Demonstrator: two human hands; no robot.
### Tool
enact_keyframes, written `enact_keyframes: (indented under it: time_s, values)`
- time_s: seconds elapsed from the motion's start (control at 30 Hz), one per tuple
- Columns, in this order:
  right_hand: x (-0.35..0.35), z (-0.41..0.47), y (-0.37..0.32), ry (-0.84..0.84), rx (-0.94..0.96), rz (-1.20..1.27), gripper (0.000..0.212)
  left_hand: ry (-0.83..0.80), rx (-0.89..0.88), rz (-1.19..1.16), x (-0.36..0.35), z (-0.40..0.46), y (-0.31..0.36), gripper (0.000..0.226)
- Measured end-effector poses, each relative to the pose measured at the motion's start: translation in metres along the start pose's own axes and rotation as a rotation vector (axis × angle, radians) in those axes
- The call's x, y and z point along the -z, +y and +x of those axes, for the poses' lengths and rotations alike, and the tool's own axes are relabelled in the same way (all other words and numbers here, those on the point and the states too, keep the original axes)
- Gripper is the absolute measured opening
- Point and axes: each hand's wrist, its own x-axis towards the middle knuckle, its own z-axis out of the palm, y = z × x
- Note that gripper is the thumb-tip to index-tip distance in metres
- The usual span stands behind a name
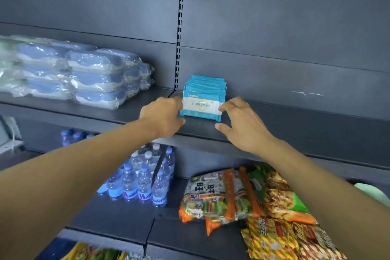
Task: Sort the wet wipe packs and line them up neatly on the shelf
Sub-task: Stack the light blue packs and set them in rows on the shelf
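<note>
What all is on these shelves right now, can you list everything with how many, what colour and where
wet wipe packs: one upright row, exact count unclear, blue and white, middle shelf just right of the slotted upright
lidded wipe packs in clear film: several stacked bundles, blue lids, middle shelf at left
water bottles: a shrink-wrapped group, clear with blue labels, lower shelf at centre left
snack bags: several, orange, green and yellow, lower shelf at right
shelf: dark grey, metal look, several levels
left hand: one, fingers curled against the row's left end
right hand: one, fingertips at the row's right end, thumb on the shelf
</note>
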Motion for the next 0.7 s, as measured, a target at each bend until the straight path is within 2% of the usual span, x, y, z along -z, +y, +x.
enact_keyframes:
  time_s: [0.1, 0.23, 0.47, 0.7]
  values:
    - [-0.005, -0.03, -0.013, -0.014, 0.043, 0.062, 0.042, -0.017, 0.003, -0.001, -0.005, -0.037, 0.008, 0.026]
    - [-0.028, -0.074, -0.022, -0.123, 0.045, 0.112, 0.041, -0.108, 0.004, 0.028, -0.035, -0.079, 0.009, 0.021]
    - [-0.105, -0.152, -0.022, -0.337, -0.018, 0.098, 0.037, -0.363, 0.004, -0.019, -0.12, -0.146, -0.009, 0.024]
    - [-0.196, -0.248, -0.017, -0.625, -0.184, 0.101, 0.038, -0.629, -0.036, -0.001, -0.228, -0.221, -0.046, 0.024]
